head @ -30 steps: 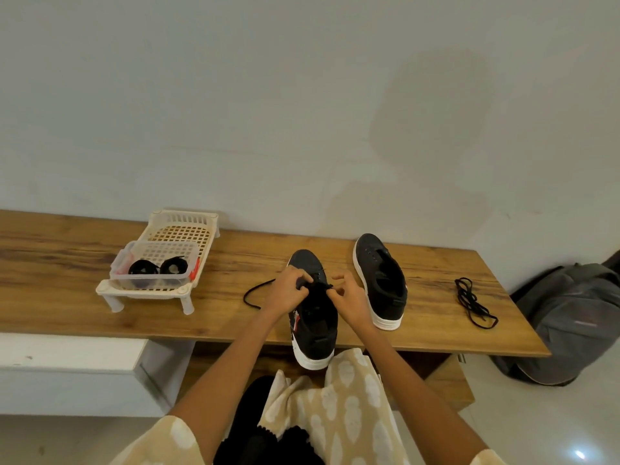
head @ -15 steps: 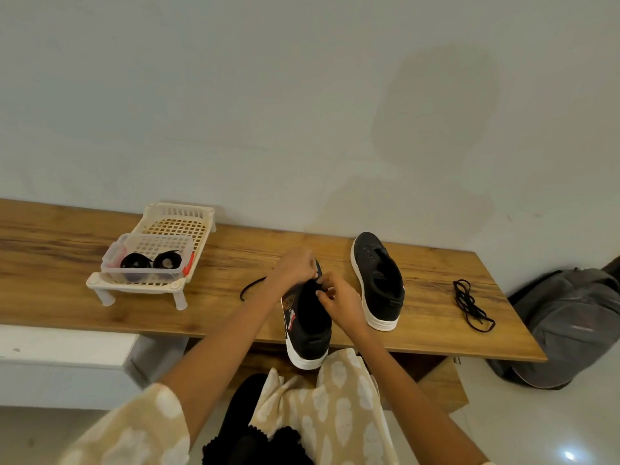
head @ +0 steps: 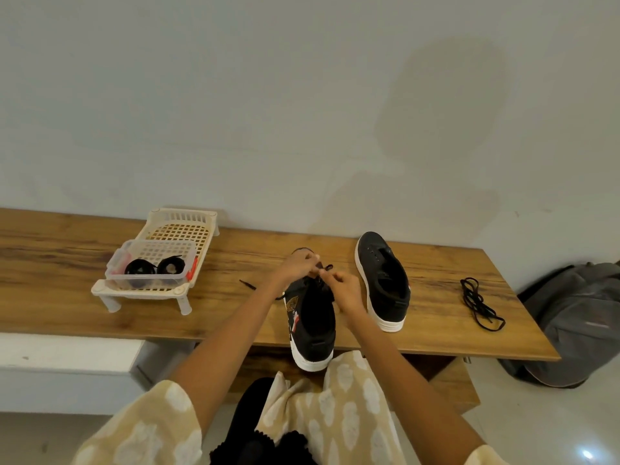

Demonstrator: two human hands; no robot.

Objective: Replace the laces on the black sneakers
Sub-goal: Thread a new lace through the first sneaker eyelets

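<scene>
Two black sneakers with white soles stand on a wooden bench (head: 84, 250). The near sneaker (head: 313, 333) has its heel over the bench's front edge. My left hand (head: 297, 268) and my right hand (head: 347, 292) meet over its toe end, and each pinches the black lace (head: 327, 268) there. One loose lace end (head: 246, 285) trails to the left on the wood. The other sneaker (head: 384, 283) stands unlaced just to the right. A loose black lace (head: 478, 302) lies bundled further right.
A cream plastic rack (head: 181, 229) at the left holds a clear tub (head: 151, 263) with two black lace coils. A grey backpack (head: 577, 323) sits on the floor past the bench's right end. A white wall runs right behind the bench.
Both hands have shifted a little up the sneaker toward its toe end and closer together. The lace end on the left has been drawn shorter.
</scene>
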